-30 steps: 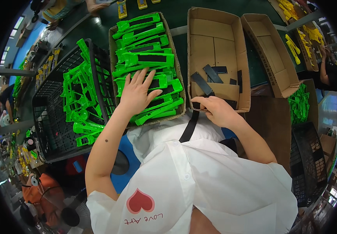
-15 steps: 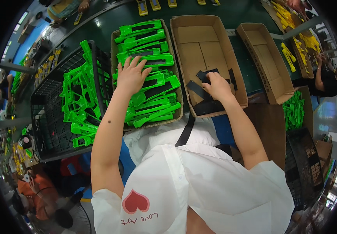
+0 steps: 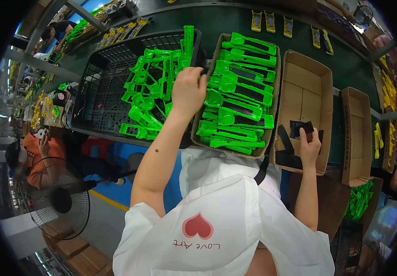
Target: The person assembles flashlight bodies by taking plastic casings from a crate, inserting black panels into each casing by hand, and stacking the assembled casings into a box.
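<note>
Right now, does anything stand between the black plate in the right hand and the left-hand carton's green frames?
Yes, two things. From the black plate in the right hand toward the green frames come its own carton's left wall, then their carton's right wall. Nothing else visible intervenes.

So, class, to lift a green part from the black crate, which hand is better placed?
Probably the left hand: it is at the right edge of the crate, close to the green parts. The right hand is farther off and occupied, holding a black plate over a box.
</note>
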A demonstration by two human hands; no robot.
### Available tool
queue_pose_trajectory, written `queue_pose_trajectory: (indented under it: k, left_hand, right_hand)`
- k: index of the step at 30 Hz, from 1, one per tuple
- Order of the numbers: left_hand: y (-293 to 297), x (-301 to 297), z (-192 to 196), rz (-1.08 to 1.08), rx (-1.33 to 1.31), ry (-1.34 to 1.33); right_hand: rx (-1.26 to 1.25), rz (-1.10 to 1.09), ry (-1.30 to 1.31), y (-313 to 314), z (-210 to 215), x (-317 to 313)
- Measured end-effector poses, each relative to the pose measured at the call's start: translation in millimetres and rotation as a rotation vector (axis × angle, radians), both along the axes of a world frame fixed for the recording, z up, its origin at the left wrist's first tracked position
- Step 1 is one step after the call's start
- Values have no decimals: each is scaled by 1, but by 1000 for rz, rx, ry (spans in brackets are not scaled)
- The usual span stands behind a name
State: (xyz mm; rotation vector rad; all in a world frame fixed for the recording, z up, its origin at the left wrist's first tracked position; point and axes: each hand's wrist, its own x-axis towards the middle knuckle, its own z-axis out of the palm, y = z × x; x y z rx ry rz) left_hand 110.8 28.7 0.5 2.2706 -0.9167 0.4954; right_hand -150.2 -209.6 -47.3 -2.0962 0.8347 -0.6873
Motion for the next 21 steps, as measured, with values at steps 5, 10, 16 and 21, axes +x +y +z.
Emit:
queue_pose_trajectory:
  k: [5, 10, 16, 21]
  left_hand:
    - [73, 57, -37, 501, 395, 220]
    - [64, 73, -77, 493, 413, 255]
    - [37, 130, -80, 571, 129, 618]
    - [25, 108, -91, 641, -69, 550]
  right_hand:
    - [208, -20, 57, 12, 6, 3]
    - [207, 70, 86, 18, -10, 8]
    - [173, 132, 159, 14, -30, 9]
    - [271, 101, 159, 17, -30, 5]
